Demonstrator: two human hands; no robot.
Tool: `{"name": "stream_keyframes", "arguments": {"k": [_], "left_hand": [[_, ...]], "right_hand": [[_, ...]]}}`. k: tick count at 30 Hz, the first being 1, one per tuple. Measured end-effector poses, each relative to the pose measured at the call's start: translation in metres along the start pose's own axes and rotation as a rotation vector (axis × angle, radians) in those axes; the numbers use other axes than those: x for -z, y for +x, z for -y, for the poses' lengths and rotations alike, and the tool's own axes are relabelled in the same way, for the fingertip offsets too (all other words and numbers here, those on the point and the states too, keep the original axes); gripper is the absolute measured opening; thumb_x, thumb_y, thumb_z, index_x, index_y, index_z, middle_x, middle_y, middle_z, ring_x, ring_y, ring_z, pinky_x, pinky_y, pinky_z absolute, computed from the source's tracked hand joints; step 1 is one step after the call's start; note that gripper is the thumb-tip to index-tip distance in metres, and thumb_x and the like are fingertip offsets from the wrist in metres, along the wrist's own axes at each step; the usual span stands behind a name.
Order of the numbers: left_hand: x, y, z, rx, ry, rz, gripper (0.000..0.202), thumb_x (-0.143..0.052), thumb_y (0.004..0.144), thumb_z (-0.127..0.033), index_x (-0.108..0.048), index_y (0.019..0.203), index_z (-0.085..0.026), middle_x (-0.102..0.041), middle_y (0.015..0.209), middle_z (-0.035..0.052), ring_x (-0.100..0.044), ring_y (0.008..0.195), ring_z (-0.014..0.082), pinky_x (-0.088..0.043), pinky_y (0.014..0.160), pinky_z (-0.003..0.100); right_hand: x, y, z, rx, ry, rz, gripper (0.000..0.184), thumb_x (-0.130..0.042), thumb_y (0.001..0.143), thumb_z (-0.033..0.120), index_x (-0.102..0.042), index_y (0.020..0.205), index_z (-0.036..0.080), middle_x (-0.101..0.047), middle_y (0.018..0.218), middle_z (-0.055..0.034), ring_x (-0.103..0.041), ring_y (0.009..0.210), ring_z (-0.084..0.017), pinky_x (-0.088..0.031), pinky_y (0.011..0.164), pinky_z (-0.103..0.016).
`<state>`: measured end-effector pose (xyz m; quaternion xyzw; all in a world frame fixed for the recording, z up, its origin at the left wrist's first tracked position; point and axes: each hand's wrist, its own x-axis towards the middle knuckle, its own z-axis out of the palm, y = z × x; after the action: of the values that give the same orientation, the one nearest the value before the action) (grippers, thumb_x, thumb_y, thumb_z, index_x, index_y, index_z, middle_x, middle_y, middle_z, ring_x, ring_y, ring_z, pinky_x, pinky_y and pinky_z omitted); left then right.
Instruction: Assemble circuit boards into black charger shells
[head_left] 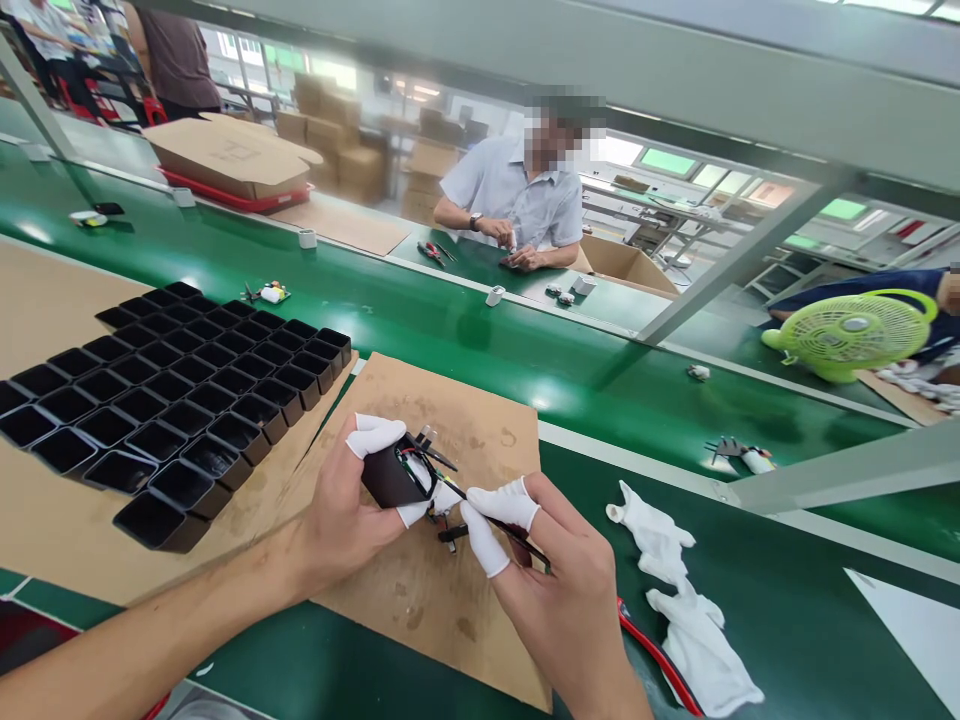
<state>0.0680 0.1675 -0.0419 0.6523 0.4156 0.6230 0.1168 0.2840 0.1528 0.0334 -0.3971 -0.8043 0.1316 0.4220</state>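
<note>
My left hand (337, 525) grips a small open black plastic housing (391, 480) between thumb and fingers, tilted over the cardboard sheet (420, 620). Inside the housing, a white part and thin red and black wires show. Metal prongs and small dark parts stick out around its open side; their kind is unclear. My right hand (559, 560) pinches a thin black cable (534, 550) that runs toward the housing's opening. White finger cots cover the thumb and fingertips of both hands.
Rows of black housings (172, 385) stand at left on cardboard. At right lie white gloves (697, 630) and a red-handled tool (652, 650). Beyond runs a green conveyor (405, 320) carrying small circuit assemblies (271, 292). Across it, a person (517, 195) works near a green fan (855, 330).
</note>
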Motion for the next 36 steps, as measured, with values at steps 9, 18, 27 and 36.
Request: {"name": "stream_keyframes", "arguments": {"k": [9, 18, 27, 36], "left_hand": [[-0.0004, 0.0017, 0.0003, -0.023, 0.004, -0.006, 0.057, -0.086, 0.090, -0.015, -0.060, 0.139, -0.029, -0.064, 0.119, 0.0059, -0.072, 0.102, 0.0245, -0.062, 0.084, 0.039], [-0.0054, 0.0010, -0.0048, -0.052, -0.009, -0.016, 0.048, -0.086, 0.100, -0.034, -0.059, 0.139, -0.029, -0.068, 0.115, 0.0044, -0.072, 0.100, 0.0222, -0.062, 0.086, 0.038], [-0.0038, -0.0002, -0.0058, -0.056, 0.012, 0.022, 0.052, -0.084, 0.095, -0.021, -0.058, 0.139, -0.027, -0.065, 0.113, 0.0043, -0.071, 0.098, 0.0209, -0.062, 0.084, 0.035], [-0.0047, 0.0000, -0.0046, 0.002, -0.041, 0.017, 0.056, -0.089, 0.091, -0.020, -0.058, 0.137, -0.027, -0.066, 0.115, 0.0032, -0.071, 0.098, 0.0201, -0.061, 0.086, 0.034]], "right_hand": [[-0.0027, 0.0009, 0.0003, 0.011, -0.024, 0.005, 0.020, -0.070, 0.104, 0.006, -0.078, 0.102, 0.025, -0.062, 0.085, 0.0008, -0.061, 0.066, -0.012, -0.046, 0.054, -0.023], [-0.0065, 0.0008, 0.0013, 0.041, -0.014, -0.030, 0.021, -0.071, 0.103, 0.004, -0.078, 0.105, 0.024, -0.062, 0.086, 0.0009, -0.063, 0.069, -0.012, -0.047, 0.057, -0.023], [-0.0090, -0.0010, -0.0004, 0.039, -0.011, -0.035, 0.020, -0.071, 0.103, 0.004, -0.077, 0.104, 0.023, -0.061, 0.087, 0.0012, -0.062, 0.068, -0.011, -0.045, 0.054, -0.021], [-0.0034, 0.0022, 0.0061, 0.024, 0.065, -0.067, 0.022, -0.074, 0.101, 0.006, -0.081, 0.107, 0.027, -0.068, 0.087, 0.0020, -0.064, 0.071, -0.011, -0.049, 0.060, -0.020]]}}
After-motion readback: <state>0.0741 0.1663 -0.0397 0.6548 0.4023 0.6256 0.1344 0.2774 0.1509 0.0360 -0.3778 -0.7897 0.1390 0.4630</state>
